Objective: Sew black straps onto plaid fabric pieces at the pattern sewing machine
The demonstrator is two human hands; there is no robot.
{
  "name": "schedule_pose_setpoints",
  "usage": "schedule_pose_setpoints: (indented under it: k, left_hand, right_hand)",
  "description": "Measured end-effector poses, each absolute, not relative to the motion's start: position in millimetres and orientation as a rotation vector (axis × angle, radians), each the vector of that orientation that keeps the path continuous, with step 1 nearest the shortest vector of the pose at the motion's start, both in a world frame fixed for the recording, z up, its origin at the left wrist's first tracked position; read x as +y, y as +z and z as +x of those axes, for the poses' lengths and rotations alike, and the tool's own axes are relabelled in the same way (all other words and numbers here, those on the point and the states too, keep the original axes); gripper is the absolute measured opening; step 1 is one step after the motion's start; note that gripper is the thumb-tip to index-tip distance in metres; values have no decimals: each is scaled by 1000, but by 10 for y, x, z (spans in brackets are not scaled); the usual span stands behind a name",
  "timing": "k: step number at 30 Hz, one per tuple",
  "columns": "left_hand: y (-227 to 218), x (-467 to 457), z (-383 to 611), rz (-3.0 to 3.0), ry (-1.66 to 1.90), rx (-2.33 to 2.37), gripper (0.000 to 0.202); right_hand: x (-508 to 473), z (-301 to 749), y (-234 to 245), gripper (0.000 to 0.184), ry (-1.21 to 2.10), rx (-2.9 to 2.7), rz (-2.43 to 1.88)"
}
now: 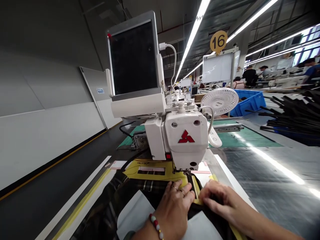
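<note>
My left hand [173, 206], with rings and a beaded bracelet, lies flat with fingers together on dark plaid fabric [140, 188] just below the sewing machine head [185, 141]. My right hand [220, 198] presses down beside it, fingers bent onto the dark fabric and the yellow template [150, 170]. Both hands sit right in front of the needle area [188, 172]. A white piece [135, 210] lies under the fabric at the near edge.
A screen [133, 58] stands on top of the machine, with a small white fan [220, 101] to its right. Behind are a green mat [246, 138], a blue bin [250, 101] and a stack of black strips [295, 116]. People work at far stations.
</note>
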State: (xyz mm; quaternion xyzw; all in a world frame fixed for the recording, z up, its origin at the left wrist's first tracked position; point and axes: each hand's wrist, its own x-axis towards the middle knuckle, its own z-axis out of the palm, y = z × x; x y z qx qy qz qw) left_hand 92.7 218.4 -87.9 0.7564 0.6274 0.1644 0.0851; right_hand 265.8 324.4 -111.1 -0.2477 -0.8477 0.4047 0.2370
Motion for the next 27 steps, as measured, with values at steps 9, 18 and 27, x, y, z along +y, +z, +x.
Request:
schedule_pose_setpoints:
  k: [9,18,27]
  left_hand:
    - [-1035,2138,853,2306,701,1812,50]
    - [-932,2161,864,2199,747,1794,48]
    - [-854,2184,874,2214,585,1810,53]
  right_hand:
    - [3785,2285,-1220,34,469,-2362,-1026]
    - [3939,2022,-1066,25,608,-2368,-1126]
    - [3914,2024,-887,20,716,-2434,-1298]
